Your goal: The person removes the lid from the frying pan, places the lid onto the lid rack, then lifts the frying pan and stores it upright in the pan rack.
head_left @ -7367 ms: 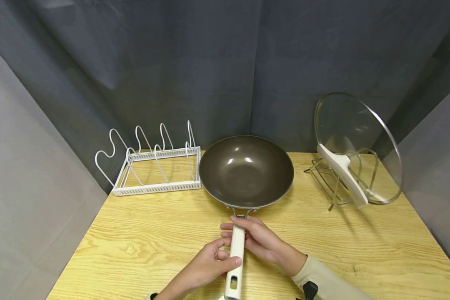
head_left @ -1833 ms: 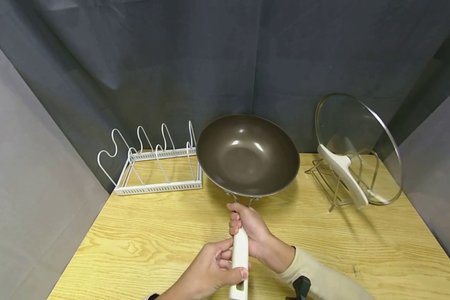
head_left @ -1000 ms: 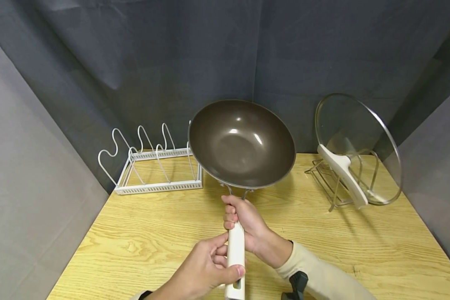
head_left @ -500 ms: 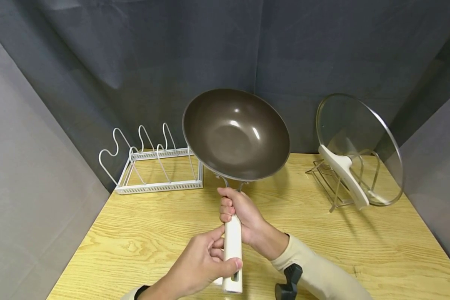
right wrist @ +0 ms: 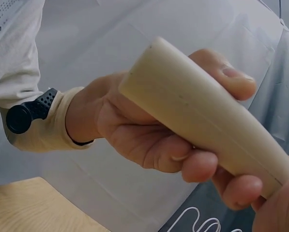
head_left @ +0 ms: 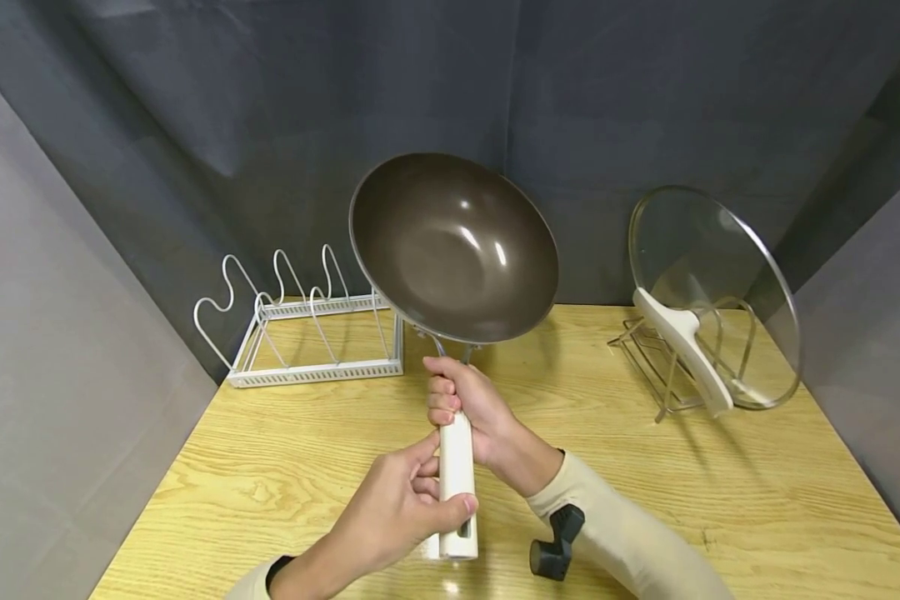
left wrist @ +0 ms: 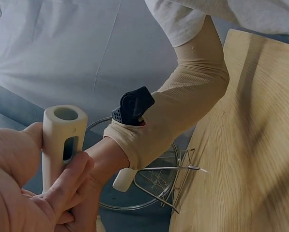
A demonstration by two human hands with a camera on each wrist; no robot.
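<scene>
A dark brown wok (head_left: 450, 258) with a cream handle (head_left: 457, 467) hangs above the table, its inside tilted toward me. My right hand (head_left: 474, 408) grips the handle close to the metal bracket, fingers wrapped round it. Farther back along the handle, my left hand (head_left: 397, 504) pinches its end, thumb on top beside the hanging slot. In the left wrist view the handle's hollow end (left wrist: 66, 116) shows between thumb and fingers. The right wrist view has the handle (right wrist: 207, 111) lying across the left fingers. The wok's left rim overlaps the white rack in the head view.
A white wire pan rack (head_left: 315, 371) stands on the wooden table (head_left: 285, 450) at the left. To the right, a glass lid (head_left: 727, 250) with a cream grip leans in a metal wire stand (head_left: 663, 392). A dark curtain (head_left: 450, 75) hangs behind.
Earlier the wok sat lower, near the table, with the right hand loose at the handle. The right hand then closed round it, and both hands have raised the wok and moved it left.
</scene>
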